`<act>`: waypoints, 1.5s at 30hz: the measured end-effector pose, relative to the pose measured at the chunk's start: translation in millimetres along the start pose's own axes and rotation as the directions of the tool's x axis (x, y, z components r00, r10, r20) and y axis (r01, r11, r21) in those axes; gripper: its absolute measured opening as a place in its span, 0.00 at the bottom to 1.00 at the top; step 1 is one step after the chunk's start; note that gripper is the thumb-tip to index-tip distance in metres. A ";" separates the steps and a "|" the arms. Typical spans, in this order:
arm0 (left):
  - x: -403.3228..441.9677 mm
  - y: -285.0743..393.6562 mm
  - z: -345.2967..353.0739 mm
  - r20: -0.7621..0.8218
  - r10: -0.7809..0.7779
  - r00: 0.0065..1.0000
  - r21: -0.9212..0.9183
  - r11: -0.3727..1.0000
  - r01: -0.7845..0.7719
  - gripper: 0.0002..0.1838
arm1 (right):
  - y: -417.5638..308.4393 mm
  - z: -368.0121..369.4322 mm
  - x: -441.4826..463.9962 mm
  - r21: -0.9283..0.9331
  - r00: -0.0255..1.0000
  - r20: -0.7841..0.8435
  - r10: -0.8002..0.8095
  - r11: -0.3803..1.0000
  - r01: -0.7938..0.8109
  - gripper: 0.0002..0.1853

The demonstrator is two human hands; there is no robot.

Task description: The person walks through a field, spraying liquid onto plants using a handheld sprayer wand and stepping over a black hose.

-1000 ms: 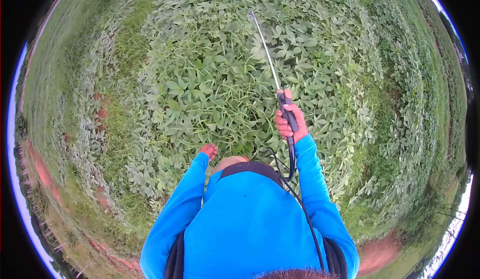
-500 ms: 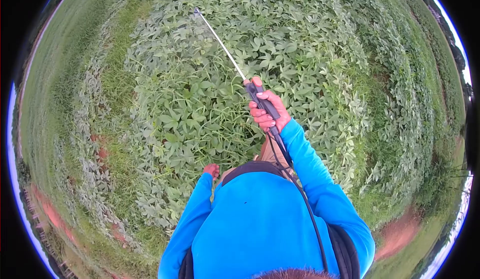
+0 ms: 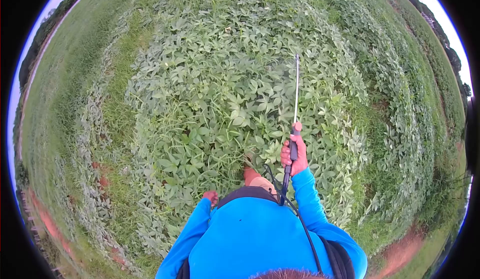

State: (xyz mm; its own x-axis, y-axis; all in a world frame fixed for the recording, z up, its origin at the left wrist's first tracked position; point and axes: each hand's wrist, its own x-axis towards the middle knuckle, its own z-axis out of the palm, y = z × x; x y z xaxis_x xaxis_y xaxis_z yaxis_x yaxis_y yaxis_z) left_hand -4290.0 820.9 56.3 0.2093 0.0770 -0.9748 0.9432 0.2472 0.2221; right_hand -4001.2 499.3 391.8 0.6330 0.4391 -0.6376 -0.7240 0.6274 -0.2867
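Holding the wand [image 3: 296,91] out over the leafy plants [image 3: 240,114] looks like the step in hand: right hand [image 3: 300,163] is wrapped round the dark handle [image 3: 294,150], fingers curled in on its near side, thumb up by the top end. Tip [image 3: 297,56] points ahead over the leaves, slightly right of center, with faint pale haze left of it; can't tell whether it touches any foliage. Black hose [image 3: 305,229] runs from the handle's lower end, loops at the waist, then goes down over the blue shirt [image 3: 250,239]. Left hand [image 3: 211,197] is near the waist, just beside the plants, fingers look bent inward; too small to tell if they pinch anything, no tool visible there. My read: moving the wand from here calls for a firm grip, tip clear of the stems and enough hose slack that the loop doesn't snag. Versus the frame half a second back: wand slanted up-left then, now nearly straight ahead, tip well over to the right; both hands sit lower in view, and more of a leg [image 3: 262,183] shows between them.
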 end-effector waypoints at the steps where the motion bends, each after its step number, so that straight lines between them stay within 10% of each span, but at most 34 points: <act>1: -4.3 22.1 1.0 -0.006 0.013 1.000 0.001 1.000 -0.013 0.12 | -10.1 -0.9 3.6 0.003 0.999 -0.022 -0.044 0.999 0.044 0.17; 13: -2.7 194.1 7.0 0.002 0.394 0.919 0.006 0.919 -0.394 0.16 | -76.0 -5.9 63.5 -0.025 0.929 -0.170 -0.328 0.944 0.329 0.20; 30: -8.7 74.4 -20.4 -0.060 -0.064 0.996 -0.072 0.996 0.060 0.12 | -31.5 43.9 124.6 -0.091 0.919 0.182 0.348 0.937 -0.337 0.16; 45: -15.8 281.8 -10.1 -0.099 0.207 0.973 0.150 0.970 -0.191 0.15 | -43.1 137.9 222.3 -0.336 0.508 0.476 0.718 0.682 -0.650 0.13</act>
State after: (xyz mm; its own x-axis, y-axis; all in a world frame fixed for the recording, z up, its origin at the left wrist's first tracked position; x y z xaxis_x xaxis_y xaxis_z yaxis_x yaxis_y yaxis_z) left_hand -4030.2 899.2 134.5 0.3730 0.2216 -0.9010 0.9139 0.0799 0.3980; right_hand -3791.5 658.5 361.0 -0.0683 0.9795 -0.1896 -0.9970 -0.0738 -0.0217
